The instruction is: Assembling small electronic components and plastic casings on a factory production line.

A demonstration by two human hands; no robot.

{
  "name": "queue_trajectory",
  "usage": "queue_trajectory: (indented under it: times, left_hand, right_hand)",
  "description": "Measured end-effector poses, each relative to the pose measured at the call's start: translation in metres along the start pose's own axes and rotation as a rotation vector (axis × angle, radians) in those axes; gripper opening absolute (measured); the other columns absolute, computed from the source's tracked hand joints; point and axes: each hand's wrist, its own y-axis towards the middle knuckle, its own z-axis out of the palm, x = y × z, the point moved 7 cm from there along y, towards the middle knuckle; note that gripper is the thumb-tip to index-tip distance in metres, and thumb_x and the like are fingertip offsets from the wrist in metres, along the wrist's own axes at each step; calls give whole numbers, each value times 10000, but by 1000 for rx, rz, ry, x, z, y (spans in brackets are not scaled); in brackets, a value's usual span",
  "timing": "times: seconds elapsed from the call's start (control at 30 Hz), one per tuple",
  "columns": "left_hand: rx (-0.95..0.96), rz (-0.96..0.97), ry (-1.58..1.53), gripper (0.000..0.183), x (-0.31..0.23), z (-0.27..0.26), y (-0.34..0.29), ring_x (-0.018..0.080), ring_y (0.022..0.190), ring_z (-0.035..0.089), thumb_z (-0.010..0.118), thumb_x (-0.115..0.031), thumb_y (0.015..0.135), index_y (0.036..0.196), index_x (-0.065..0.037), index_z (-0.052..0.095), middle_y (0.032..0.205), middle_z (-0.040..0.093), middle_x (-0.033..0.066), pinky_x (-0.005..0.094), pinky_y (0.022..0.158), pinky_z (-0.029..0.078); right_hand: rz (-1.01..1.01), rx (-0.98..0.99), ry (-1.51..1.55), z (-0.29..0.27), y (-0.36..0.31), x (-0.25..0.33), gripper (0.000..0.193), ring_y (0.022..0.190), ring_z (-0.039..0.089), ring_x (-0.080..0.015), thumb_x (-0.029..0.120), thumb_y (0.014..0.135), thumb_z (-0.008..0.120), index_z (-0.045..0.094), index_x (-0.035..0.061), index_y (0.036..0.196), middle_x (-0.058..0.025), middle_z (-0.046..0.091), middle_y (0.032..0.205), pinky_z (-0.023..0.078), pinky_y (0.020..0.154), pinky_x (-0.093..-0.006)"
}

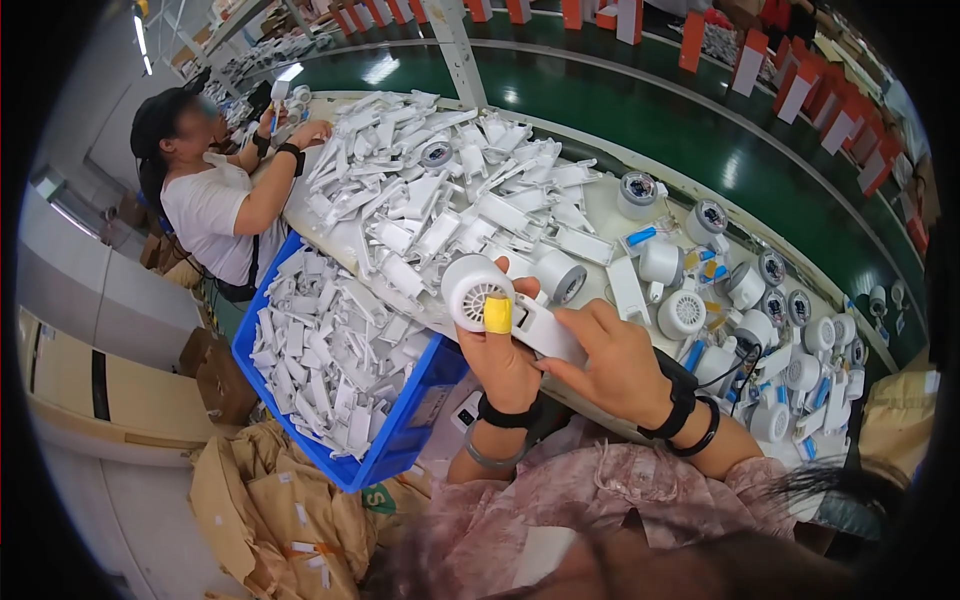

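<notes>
Gripped at centre frame, a white fan-like housing (477,291) is held by the left hand (503,355), its flat white handle (545,330) running toward lower right, where it is pinched by the right hand (612,362).

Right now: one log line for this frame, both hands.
left hand: holds white fan part | right hand: grips its white handle | blue bin at left
</notes>
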Motion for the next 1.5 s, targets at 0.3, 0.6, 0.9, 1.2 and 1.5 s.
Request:
queue_trajectory:
  times: [0.3, 0.6, 0.9, 1.2, 1.5]
  left_hand:
    - [64, -16, 23, 352, -1, 11, -4, 192, 879, 627, 556, -156, 949, 1242, 27, 487, 1008, 642, 156, 315, 803, 515]
    - [95, -28, 59, 364, 2, 8, -6, 215, 905, 628, 543, -128, 945, 1256, 34, 445, 1244, 547, 143, 386, 846, 530]
    - [129, -94, 48, 434, 2, 13, -9, 219, 967, 613, 586, -22, 883, 1284, 24, 425, 1185, 562, 169, 349, 877, 499]
    - [169, -109, 250, 549, 8, 10, -8, 222, 996, 597, 515, 127, 825, 1320, -19, 326, 1129, 569, 143, 361, 886, 490]
    - [160, -110, 140, 522, -3, 24, 4, 209, 1000, 593, 455, 99, 870, 1347, -36, 290, 1156, 568, 157, 339, 875, 491]
  right_hand:
    - [68, 50, 38, -5, -6, -6, 522, 670, 603, -289, 300, 714, 799, 577, 45, 1112, -114, 554, 866, 484, 572, -359]
    - [71, 80, 120, -6, -7, -8, 482, 681, 603, -281, 306, 728, 789, 582, 39, 1072, -121, 557, 860, 485, 592, -358]
    - [97, 98, 7, -2, -10, -2, 501, 673, 597, -336, 323, 748, 759, 549, 33, 1098, -134, 529, 901, 487, 557, -394]
    - [206, 137, 253, 1, -10, -24, 409, 743, 631, -281, 307, 830, 706, 587, -3, 1069, -136, 585, 921, 515, 650, -337]
    - [695, 516, 1147, 21, -25, -34, 443, 806, 693, -196, 292, 938, 588, 470, -28, 1220, -125, 646, 992, 562, 592, -247]
